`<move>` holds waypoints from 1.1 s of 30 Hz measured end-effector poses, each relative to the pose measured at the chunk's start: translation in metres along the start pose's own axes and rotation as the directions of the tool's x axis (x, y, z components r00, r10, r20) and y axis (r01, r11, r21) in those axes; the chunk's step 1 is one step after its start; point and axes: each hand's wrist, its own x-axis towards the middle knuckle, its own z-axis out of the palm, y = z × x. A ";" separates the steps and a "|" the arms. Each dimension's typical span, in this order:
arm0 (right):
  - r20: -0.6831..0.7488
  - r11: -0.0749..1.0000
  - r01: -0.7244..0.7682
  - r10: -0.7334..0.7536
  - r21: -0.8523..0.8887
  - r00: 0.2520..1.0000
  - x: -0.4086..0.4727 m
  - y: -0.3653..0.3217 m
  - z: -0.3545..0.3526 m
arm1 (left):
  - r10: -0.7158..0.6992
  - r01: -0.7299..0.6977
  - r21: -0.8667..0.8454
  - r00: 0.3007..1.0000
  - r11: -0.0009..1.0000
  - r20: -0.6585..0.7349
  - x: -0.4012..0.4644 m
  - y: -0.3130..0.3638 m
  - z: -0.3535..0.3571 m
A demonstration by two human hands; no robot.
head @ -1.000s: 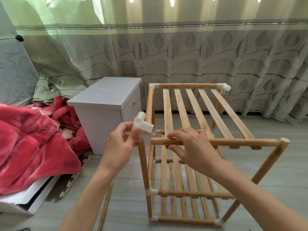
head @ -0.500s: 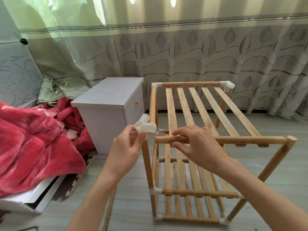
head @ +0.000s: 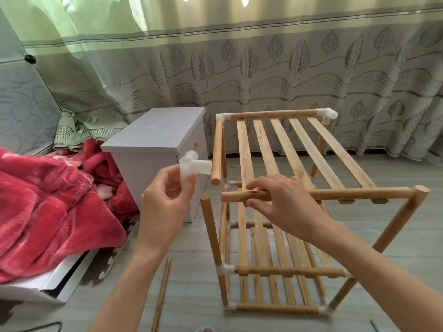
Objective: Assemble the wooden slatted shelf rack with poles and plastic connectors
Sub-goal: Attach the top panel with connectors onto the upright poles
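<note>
Blanket: a red blanket (head: 48,204) is lying heaped at the left of the frame, spilling over a white board on the floor.
Cabinet: a small white cabinet (head: 158,149) is standing left of centre, in front of the leaf-patterned curtain (head: 263,68).
Loose pole: one spare pole (head: 161,293) is lying on the floor at bottom centre, below the left forearm.
Left hand: the left hand (head: 165,202) is pinching a white plastic connector (head: 194,165) between thumb and fingertips, holding it up just left of the open end of the side rail (head: 217,149).
Corner post: the near left upright pole (head: 212,233) is standing with its top end bare, below and right of the connector, not touching it.
Right hand: the right hand (head: 280,200) is curling round the front top pole (head: 318,195), fingers over the top and thumb beneath, near its free left end.
Rack: the wooden shelf rack (head: 287,212) is filling the centre and right of the frame, standing on the tiled floor, its top slats running away toward the curtain, two lower tiers showing beneath.
Far corners: white connectors are already sitting on both back top corners.
</note>
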 end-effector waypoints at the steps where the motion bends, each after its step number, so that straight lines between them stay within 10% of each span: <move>1: 0.003 1.000 -0.001 0.001 -0.001 1.000 0.000 0.000 0.000 | 0.001 -0.002 -0.008 1.000 1.000 -0.015 0.000 0.001 0.000; 9: 0.004 1.000 0.000 0.000 0.001 1.000 -0.001 -0.001 0.000 | 0.025 -0.031 0.159 0.999 0.987 0.039 0.002 0.005 -0.007; 19: 0.024 1.000 -0.011 0.011 0.003 1.000 0.001 0.000 0.001 | -0.321 0.392 -0.292 0.910 0.872 0.261 0.009 0.013 -0.011; 33: 0.036 1.000 -0.007 0.006 0.019 0.999 0.001 0.002 0.000 | -0.450 0.496 -0.198 0.861 0.845 0.237 0.008 0.023 -0.003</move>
